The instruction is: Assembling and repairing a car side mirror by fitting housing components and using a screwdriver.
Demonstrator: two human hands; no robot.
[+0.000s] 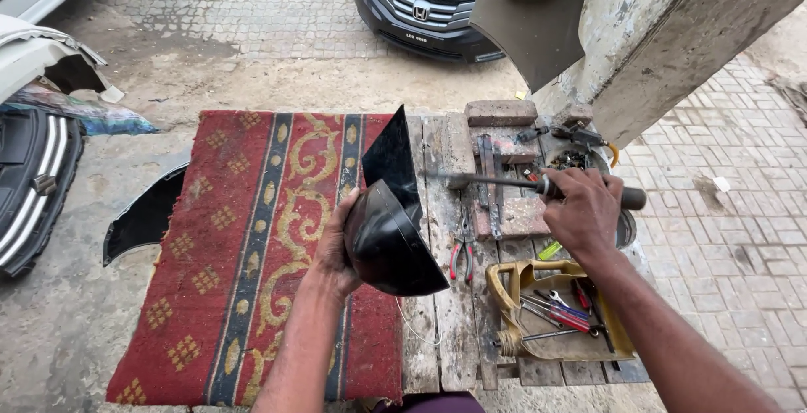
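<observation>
**Black panel gripped left, hammer gripped right**

Left hand (pixel 336 249) cupped around the black plastic car part (pixel 391 211), grip wrapped on its rounded back, held upright over the red patterned rug (pixel 244 253) at the worktop (pixel 450 312) centre. Right hand (pixel 584 211), at 3 o'clock of the part, grip clenched tight around a hammer (pixel 496 181) handle, head pointing toward 9 o'clock. Red-handled pliers (pixel 460 257) below; yellow tool tray (pixel 559 308) at 5 o'clock.

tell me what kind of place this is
Probably an open-air car body repair spot beside a paved yard. The left hand holds a black car part over a wooden workbench; the right hand grips a screwdriver. A yellow tool tray and parked dark car are in view.
</observation>
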